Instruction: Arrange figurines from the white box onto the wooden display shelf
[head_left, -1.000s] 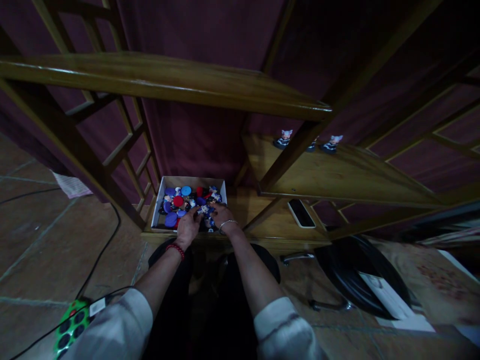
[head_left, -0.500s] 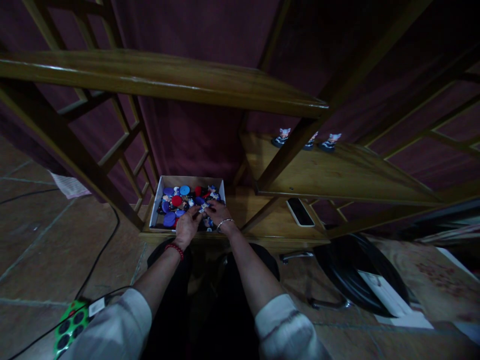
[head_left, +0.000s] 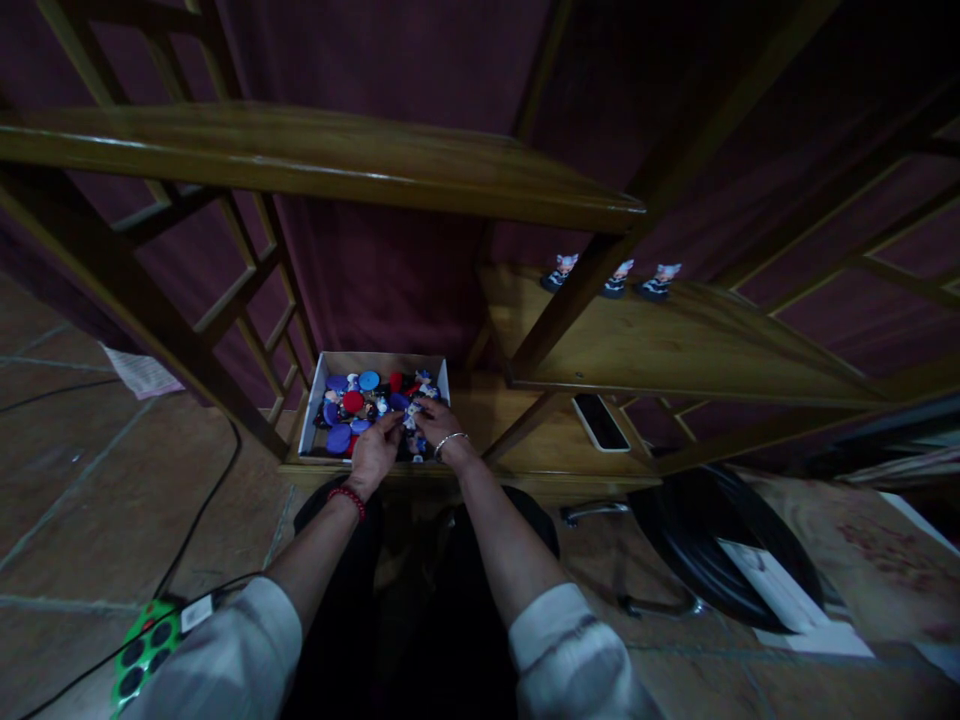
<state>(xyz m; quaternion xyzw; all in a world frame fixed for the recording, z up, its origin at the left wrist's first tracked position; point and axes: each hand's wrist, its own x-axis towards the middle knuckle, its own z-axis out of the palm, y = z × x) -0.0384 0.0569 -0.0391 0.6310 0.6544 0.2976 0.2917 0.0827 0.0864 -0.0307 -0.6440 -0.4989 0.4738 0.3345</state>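
Observation:
A shallow cardboard box [head_left: 309, 425] stands on the low wooden shelf, filled with small figurines and round blue, purple and red pieces. Over its front right part, my left hand [head_left: 374, 452] and my right hand [head_left: 441, 428] come together with bent fingers. Between their fingertips is a small white-and-blue figurine [head_left: 411, 414], pinched from both sides. Fine details of the figurine are too small to make out. My right fingers partly cover the pieces at the box's right side.
Three similar figurines, one of them a figurine [head_left: 658, 281] at the right, stand on the higher shelf [head_left: 675, 350]. A phone-like dark slab [head_left: 601, 423] lies on the low shelf. Wooden posts and a beam [head_left: 322, 165] frame the space. A green power strip [head_left: 146, 650] sits on the floor.
My fingers have spread slightly apart around the figurine, which shows a little more and sits slightly further right. The view has shifted a little; the box stays in place.

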